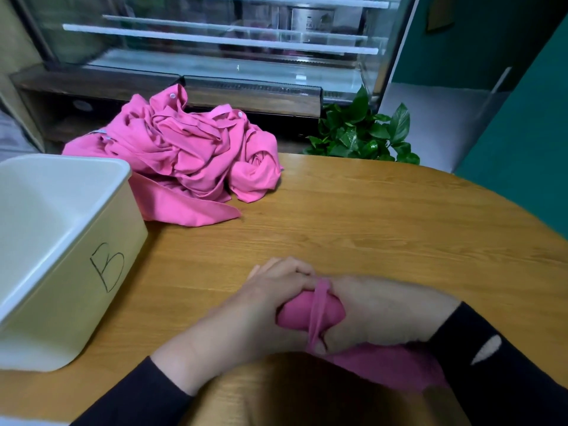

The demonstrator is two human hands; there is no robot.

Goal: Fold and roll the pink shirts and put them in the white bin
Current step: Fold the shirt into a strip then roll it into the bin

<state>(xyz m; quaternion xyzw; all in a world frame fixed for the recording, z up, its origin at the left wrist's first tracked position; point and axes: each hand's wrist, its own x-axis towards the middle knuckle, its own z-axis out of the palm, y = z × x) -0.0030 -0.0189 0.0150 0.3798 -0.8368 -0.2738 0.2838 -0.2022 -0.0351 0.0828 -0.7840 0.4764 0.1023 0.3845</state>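
Two hands are brought together low over the near part of the tabletop (384,222), and a rolled pink shirt (310,313) is clamped between them. The left hand (267,299) is curled over the roll from the left, its fingers wrapped across the top and far side. The right hand (368,305) is closed on the roll from the right, with the thumb pressed in at the near end. A narrow pink band (318,312) of the same cloth is stretched over the roll between the two hands and pinched at its lower end by the right thumb. More of the pink cloth is spread flat under the right wrist, towards the person. Both forearms are covered by dark sleeves (491,364).

The pile of unfolded pink shirts (184,149) is heaped on the tabletop well beyond the hands and to their left, apart from them. The white bin (61,241) is set to the left of the hands, nearer than the pile, with a handwritten letter B on the wall facing them; nothing pink can be seen in the part of its inside that shows. The edge of the pile is touching the far right corner of the bin.

Beyond the tabletop, past the pile, a glass display case (230,41) is seen, and a green leafy plant (362,130) stands beyond the hands and slightly to their right.
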